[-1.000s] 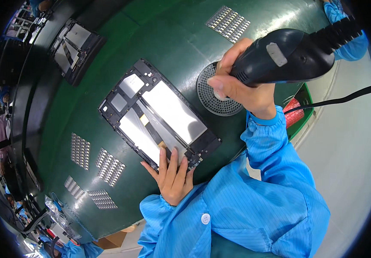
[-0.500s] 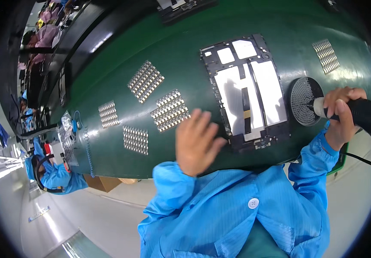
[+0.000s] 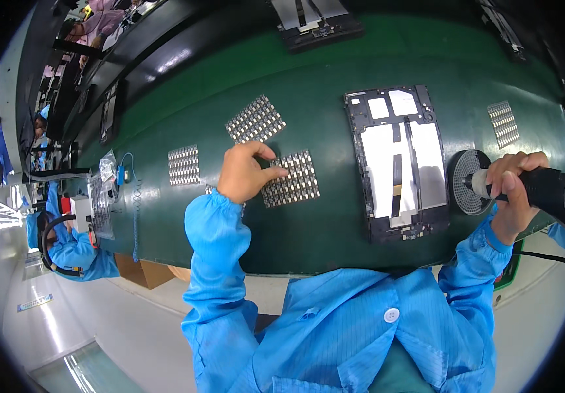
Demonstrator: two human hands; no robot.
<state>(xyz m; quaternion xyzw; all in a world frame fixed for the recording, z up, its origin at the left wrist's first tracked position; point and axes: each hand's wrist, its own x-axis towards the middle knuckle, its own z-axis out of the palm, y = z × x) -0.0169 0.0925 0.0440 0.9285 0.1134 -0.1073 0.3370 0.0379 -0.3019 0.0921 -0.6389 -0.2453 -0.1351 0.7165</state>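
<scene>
My left hand (image 3: 244, 171) reaches over the nearer middle sheet of small parts (image 3: 292, 180), its thumb at the sheet's upper left edge. A gap shows between thumb and forefinger, and the other fingers are curled. My right hand (image 3: 517, 187) is closed around a black electric screwdriver (image 3: 547, 190) with a pale collar. The screwdriver's tip end points at a round dark tray with a grid of holes (image 3: 471, 180). Between my hands lies an opened tablet-like device (image 3: 397, 164) with a black frame and silver panels.
More part sheets lie on the green table (image 3: 322, 242): one behind my left hand (image 3: 256, 119), one at left (image 3: 184, 165), one at far right (image 3: 504, 124). Another device (image 3: 315, 23) sits at the back. A blue coiled cord (image 3: 136, 216) hangs at left, near a co-worker (image 3: 66, 242).
My left hand has moved left, from beside the device to the part sheets, thumb and forefinger now curved toward each other. My right hand stays on the screwdriver. The whole view has shifted.
</scene>
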